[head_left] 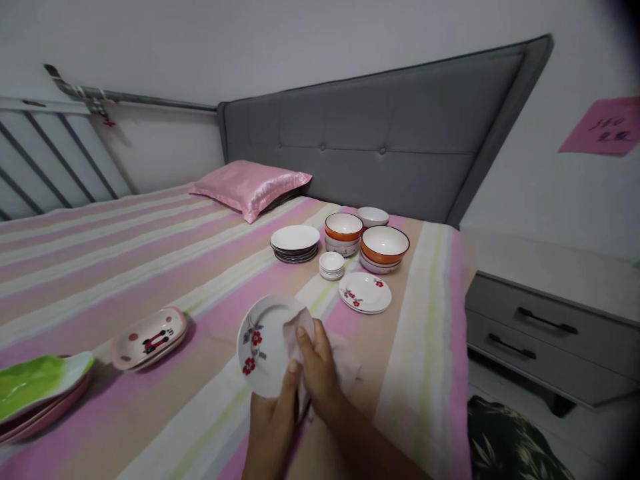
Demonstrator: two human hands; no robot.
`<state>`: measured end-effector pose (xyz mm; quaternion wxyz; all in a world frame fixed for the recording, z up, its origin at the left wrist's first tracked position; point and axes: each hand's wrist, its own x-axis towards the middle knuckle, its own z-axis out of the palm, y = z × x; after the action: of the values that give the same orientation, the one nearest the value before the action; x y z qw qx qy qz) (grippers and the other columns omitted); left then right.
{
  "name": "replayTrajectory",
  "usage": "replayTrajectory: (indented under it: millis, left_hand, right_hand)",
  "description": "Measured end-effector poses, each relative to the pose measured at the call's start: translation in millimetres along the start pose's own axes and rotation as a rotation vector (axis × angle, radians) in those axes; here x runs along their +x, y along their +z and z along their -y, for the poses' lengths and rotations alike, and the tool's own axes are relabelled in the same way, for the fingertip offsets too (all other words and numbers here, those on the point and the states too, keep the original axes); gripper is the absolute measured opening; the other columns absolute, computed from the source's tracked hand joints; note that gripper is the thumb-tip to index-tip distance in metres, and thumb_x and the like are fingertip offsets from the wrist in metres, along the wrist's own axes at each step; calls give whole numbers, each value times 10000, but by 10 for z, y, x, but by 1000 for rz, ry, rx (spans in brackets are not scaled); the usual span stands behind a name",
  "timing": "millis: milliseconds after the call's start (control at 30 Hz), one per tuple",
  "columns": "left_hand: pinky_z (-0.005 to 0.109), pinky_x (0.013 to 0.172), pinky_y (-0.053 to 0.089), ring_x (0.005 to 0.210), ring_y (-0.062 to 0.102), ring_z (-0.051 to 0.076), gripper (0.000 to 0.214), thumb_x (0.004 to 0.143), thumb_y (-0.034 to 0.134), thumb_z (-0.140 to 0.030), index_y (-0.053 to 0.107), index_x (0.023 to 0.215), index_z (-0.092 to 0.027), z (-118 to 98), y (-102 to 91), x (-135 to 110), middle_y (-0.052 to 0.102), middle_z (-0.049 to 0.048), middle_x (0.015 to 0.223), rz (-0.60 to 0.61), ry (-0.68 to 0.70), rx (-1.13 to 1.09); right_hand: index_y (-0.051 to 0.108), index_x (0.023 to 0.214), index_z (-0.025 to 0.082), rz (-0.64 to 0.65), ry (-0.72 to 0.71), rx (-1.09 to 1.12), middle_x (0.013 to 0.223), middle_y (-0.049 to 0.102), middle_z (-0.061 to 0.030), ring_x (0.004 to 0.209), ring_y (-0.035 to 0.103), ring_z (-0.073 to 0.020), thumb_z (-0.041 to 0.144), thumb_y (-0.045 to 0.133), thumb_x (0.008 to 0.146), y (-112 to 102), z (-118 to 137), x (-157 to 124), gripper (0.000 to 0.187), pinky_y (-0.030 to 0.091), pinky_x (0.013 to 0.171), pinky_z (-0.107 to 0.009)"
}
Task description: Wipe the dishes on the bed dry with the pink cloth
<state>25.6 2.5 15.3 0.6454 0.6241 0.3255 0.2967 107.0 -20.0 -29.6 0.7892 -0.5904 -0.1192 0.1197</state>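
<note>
Head: left grip [274, 415] pinches plate [270, 333], right grip [321, 367] cloth [291, 337]; pink note [603, 127] seemingly reads "360".

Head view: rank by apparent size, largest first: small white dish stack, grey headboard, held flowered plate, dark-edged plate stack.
1. Grey headboard
2. Held flowered plate
3. Dark-edged plate stack
4. Small white dish stack

Held plate is nearest the camera; its true size against the plate stack is unsure.

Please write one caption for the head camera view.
Two hands hold a flowered plate and a pale cloth above a striped bedspread.
</note>
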Motion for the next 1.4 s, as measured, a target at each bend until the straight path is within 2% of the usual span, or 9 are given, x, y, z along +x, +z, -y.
replayTrajectory:
  millis: [133, 233, 333, 400, 667, 967, 1100, 1200, 1400]
  left_hand:
    - [277, 545, 429, 479, 512, 174, 406, 641, 655, -538, 525, 487, -185, -73, -229, 120, 471, -13, 380, 54, -66, 113]
    - [226, 399, 306, 337, 322, 89, 493, 615, 672, -554, 416, 406, -188, -113, -415, 210, 363, -48, 314, 111, -148, 86]
    - [244, 488, 409, 419, 464, 126, 358, 566, 737, -465, 562, 538, -153, -129, -473, 218, 521, -12, 426, 189, -291, 2]
    - [276, 545, 450, 452, 508, 150, 304, 567, 747, -413, 596, 590, -149, -121, -450, 194, 531, -9, 433, 223, -344, -28]
    - [273, 585, 463, 573, 584, 173, 389, 633, 721, -390, 625, 897, -121, 18, -259, 183, 666, 39, 669, 96, -321, -200]
    - [240, 483, 388, 453, 428, 117, 384, 653, 644, -536, 549, 669, -163, -17, -153, 96, 489, -40, 480, -254, -142, -71]
    - [211, 420, 336, 420, 383, 90, 408, 544, 743, -504, 531, 671, -179, -22, -137, 66, 484, -60, 501, -173, -169, -125]
    - [219, 458, 380, 496, 473, 126, 430, 516, 754, -514, 582, 674, -153, -54, -202, 76, 565, -11, 555, -100, -190, -163]
    - [208, 383, 254, 403, 346, 95, 451, 623, 649, -582, 515, 521, -163, -155, -475, 181, 431, -29, 428, -34, -72, -83]
  right_hand:
    - [552, 996, 216, 56, -59, 40, 875, 625, -6, 827, 576, -175, 436, 545, 797, -105, 97, 138, 297, 462, 733, -267]
    - [543, 920, 204, 196, -62, 70, 814, 604, 7, 739, 560, -155, 411, 555, 797, -180, 166, 193, 241, 456, 679, -252]
    - [534, 863, 205, 330, -35, 65, 751, 570, 19, 672, 529, -135, 384, 568, 796, -208, 201, 182, 194, 439, 619, -228]
    - [531, 844, 207, 371, -34, 32, 724, 552, 25, 649, 515, -127, 373, 571, 798, -207, 210, 168, 177, 426, 595, -216]
    - [563, 922, 185, 239, -63, -46, 809, 621, -7, 749, 586, -162, 409, 543, 812, -170, 172, 215, 250, 472, 677, -255]
    - [511, 1228, 207, 65, -29, -104, 1164, 608, -71, 1087, 554, -206, 383, 539, 820, 170, 8, -163, 445, 451, 886, -299]
    - [554, 1182, 208, -12, -26, -90, 1126, 626, -67, 1096, 548, -216, 401, 527, 819, 162, 28, -148, 412, 454, 881, -299]
    - [561, 1172, 211, -44, -36, -36, 1084, 643, -65, 1065, 560, -224, 422, 527, 813, 67, 63, -31, 418, 472, 844, -303]
    - [619, 1002, 171, 161, 38, 129, 915, 680, -48, 850, 628, -208, 416, 553, 792, -53, 133, 128, 329, 500, 730, -298]
